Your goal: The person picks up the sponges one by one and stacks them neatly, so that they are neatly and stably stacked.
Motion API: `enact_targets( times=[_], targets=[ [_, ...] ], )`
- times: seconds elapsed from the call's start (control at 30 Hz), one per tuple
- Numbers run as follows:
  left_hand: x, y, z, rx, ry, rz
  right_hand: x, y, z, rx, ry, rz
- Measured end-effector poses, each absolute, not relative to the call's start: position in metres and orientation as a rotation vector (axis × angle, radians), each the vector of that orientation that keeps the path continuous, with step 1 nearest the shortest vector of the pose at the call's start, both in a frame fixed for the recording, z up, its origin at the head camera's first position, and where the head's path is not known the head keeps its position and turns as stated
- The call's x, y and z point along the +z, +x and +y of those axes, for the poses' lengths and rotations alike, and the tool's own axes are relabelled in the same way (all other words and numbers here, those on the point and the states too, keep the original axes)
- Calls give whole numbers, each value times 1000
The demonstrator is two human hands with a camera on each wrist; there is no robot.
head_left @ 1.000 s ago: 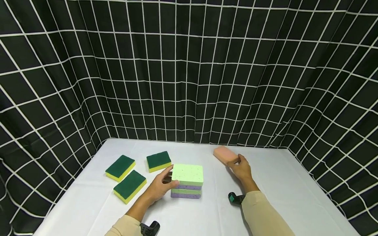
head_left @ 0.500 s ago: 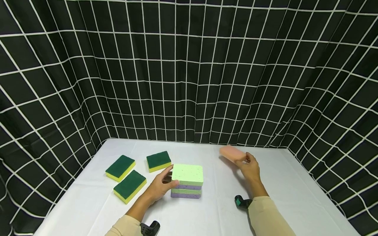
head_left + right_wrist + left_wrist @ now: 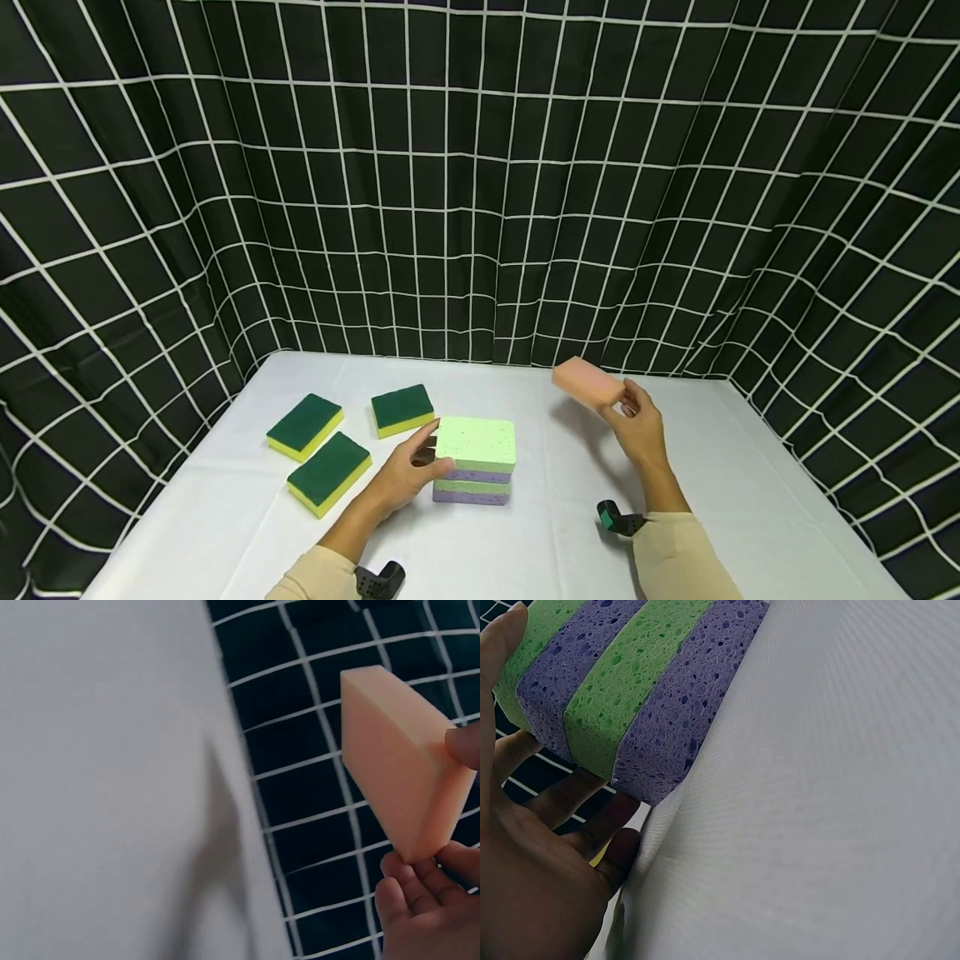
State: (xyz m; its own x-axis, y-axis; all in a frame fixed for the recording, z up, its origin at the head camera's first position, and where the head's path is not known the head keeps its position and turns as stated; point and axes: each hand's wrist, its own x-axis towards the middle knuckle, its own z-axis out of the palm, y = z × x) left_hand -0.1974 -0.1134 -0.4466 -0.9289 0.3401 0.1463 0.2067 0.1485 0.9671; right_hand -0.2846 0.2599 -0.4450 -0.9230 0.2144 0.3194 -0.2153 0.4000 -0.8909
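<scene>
Pinching the near end of a peach-orange rectangular foam sponge [image 3: 587, 382] between thumb and fingertips, the right hand [image 3: 637, 429] holds it clear of the white cloth-covered table [image 3: 558, 542], tilted, with a shadow below. The left hand [image 3: 405, 477] grips the left end of a block-shaped stack of porous sponge [image 3: 477, 442], its four layers alternating light green and purple, with green on top and purple resting on the table; its thumb lies at the front corner and its index finger at the back. To the left of the stack lie three rectangular yellow sponges with dark green scouring tops: one [image 3: 403, 410] just behind the left hand, one [image 3: 305, 425] farthest left, another [image 3: 330, 473] near it and closer to the person. A black curtain with a white grid [image 3: 480, 183] stands behind the table.
</scene>
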Motion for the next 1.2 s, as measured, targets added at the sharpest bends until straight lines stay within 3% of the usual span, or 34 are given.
enact_targets(
  times=[0.5,0.87,1.2],
  targets=[
    [-447,-198,-114,1909,550,2300,-400,-255,238,1659,185,-2152],
    [-478,-214,-112,1923,527,2343,-387,-241,224,1695,463,-2047],
    [-480,-215,-116,1942,521,2308,-379,-235,213,1722,631,-1955]
  ],
)
